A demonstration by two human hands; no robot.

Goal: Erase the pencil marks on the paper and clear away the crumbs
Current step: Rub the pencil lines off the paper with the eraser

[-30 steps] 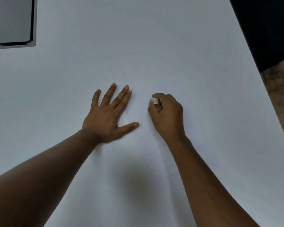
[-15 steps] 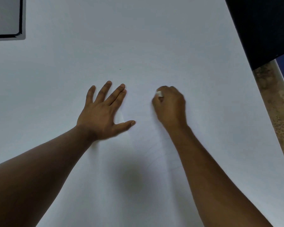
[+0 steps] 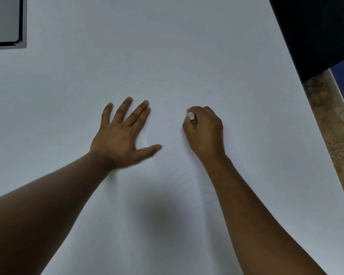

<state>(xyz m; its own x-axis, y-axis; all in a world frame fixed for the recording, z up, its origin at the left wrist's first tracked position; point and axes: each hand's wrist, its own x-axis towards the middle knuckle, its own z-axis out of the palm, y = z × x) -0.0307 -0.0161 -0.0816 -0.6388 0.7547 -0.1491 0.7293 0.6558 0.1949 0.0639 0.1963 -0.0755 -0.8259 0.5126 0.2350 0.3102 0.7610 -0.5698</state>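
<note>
- Two bare hands at work on one white table [image 3: 187, 46], so let's sweep across from the left.
- Far left, top corner: a flat grey panel with a dark border [image 3: 4, 22], matte, square-cornered, well apart from the action.
- Next, the left hand [image 3: 117, 139] lies palm down, fingers straight and fanned, thumb stuck out sideways. It reads as an anchor, pressing the sheet so it won't slide or buckle under rubbing.
- Under and beside it, the paper [image 3: 173, 165]: thin, ruled with faint curved-looking lines, white on white, its left edge lifting slightly by the thumb.
- Pencil marks? Too faint to pick out here, and I can't make out any crumbs either.
- Now the eraser [image 3: 191, 115], a small pale block with a chalky look, pinched at the tip of the curled right hand [image 3: 205, 132], nose down on the sheet near its upper part. That tight fist looks made for pressure.
- Far right: a dark slab [image 3: 316, 32] beyond the table edge, and speckled brown flooring [image 3: 336, 120].
</note>
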